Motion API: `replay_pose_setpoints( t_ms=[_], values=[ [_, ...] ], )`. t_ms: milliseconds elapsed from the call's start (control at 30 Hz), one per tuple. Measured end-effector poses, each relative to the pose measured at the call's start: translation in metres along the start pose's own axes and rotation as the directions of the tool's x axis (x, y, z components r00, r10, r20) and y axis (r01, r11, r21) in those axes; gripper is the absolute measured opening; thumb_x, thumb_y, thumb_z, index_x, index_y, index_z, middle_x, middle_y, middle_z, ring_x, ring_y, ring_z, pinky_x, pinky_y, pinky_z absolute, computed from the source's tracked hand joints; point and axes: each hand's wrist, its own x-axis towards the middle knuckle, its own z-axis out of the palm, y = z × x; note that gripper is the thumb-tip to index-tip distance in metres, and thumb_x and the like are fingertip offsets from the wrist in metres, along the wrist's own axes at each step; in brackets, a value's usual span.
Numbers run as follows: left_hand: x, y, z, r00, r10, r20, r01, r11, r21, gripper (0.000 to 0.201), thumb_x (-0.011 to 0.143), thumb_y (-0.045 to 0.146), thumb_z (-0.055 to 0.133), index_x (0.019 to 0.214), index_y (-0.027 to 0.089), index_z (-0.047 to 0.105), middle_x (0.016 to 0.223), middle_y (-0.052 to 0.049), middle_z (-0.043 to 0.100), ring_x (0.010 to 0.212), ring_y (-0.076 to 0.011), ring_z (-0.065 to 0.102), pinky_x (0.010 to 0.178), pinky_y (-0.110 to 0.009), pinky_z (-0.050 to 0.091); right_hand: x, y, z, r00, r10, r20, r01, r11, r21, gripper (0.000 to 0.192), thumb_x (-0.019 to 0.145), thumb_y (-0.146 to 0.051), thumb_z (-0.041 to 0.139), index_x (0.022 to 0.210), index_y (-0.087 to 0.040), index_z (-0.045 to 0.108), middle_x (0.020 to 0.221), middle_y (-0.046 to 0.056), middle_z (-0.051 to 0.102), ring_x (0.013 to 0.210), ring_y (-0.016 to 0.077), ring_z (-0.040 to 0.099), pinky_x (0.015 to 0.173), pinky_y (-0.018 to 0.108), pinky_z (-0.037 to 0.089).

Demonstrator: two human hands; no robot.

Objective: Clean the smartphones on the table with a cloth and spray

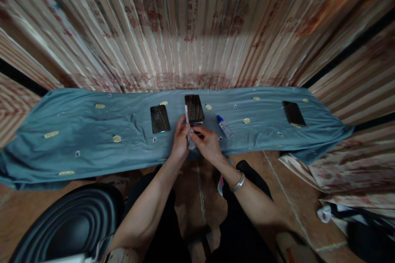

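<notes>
My left hand (180, 139) and right hand (206, 143) cover most of the small pale thing (191, 143) pinched between them, so I can't make out what it is, and the thin white stick (186, 114) rising from my left fingers is too slim to name. My fingers also hide the near end of the middle phone (194, 109), and the label on the little clear bottle (224, 127) is too small to read. Down at the bottom edge the dark ribbed tub (66, 226) is cut off, and the bundle (361, 222) on the floor to the right is too dim to tell.
</notes>
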Motion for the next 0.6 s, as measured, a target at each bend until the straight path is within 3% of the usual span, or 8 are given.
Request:
replay_pose_setpoints(
  t_ms=[133,267,467,600],
  values=[
    [0.005,0.004,0.001,0.999,-0.044,0.005,0.044,0.994,-0.099,0.017,0.08,0.014,0.063,0.096,0.02,0.066,0.081,0.004,0.073,0.071,-0.0079,0.066,0.074,-0.018,0.049,-0.006,-0.007,0.001,0.981,-0.189,0.045,0.194,0.969,-0.151,0.026,0.094,-0.025,0.049,0.11,-0.021,0.069,0.113,0.008,0.07,0.108,0.0208,0.064,0.098,0.036,0.051],
    [0.008,0.01,0.002,0.993,-0.112,0.023,0.114,0.983,-0.145,0.014,0.085,0.016,0.057,0.095,0.017,0.067,0.079,0.002,0.073,0.077,-0.0109,0.068,0.084,-0.023,0.05,-0.017,-0.013,0.004,0.939,-0.327,0.109,0.345,0.893,-0.289,0.036,0.096,-0.018,0.039,0.122,-0.013,0.064,0.121,0.014,0.065,0.112,0.0239,0.059,0.102,0.039,0.049],
    [0.006,0.007,-0.002,0.959,-0.282,0.037,0.284,0.948,-0.142,0.024,0.088,0.027,0.058,0.101,0.01,0.068,0.084,-0.006,0.073,0.084,-0.0155,0.07,0.087,-0.027,0.053,-0.023,-0.009,0.003,0.908,-0.367,0.201,0.418,0.819,-0.392,0.045,0.093,-0.008,0.037,0.134,-0.013,0.056,0.13,0.015,0.06,0.12,0.026,0.053,0.107,0.044,0.046],
    [0.003,-0.001,-0.001,0.957,-0.289,-0.012,0.284,0.945,-0.163,0.025,0.089,0.029,0.059,0.105,0.012,0.067,0.079,-0.003,0.072,0.076,-0.0123,0.069,0.085,-0.023,0.054,-0.015,-0.002,-0.003,0.913,-0.365,0.184,0.409,0.807,-0.426,0.045,0.093,-0.009,0.04,0.135,-0.012,0.055,0.131,0.016,0.059,0.122,0.0268,0.051,0.109,0.044,0.045]
  ],
)
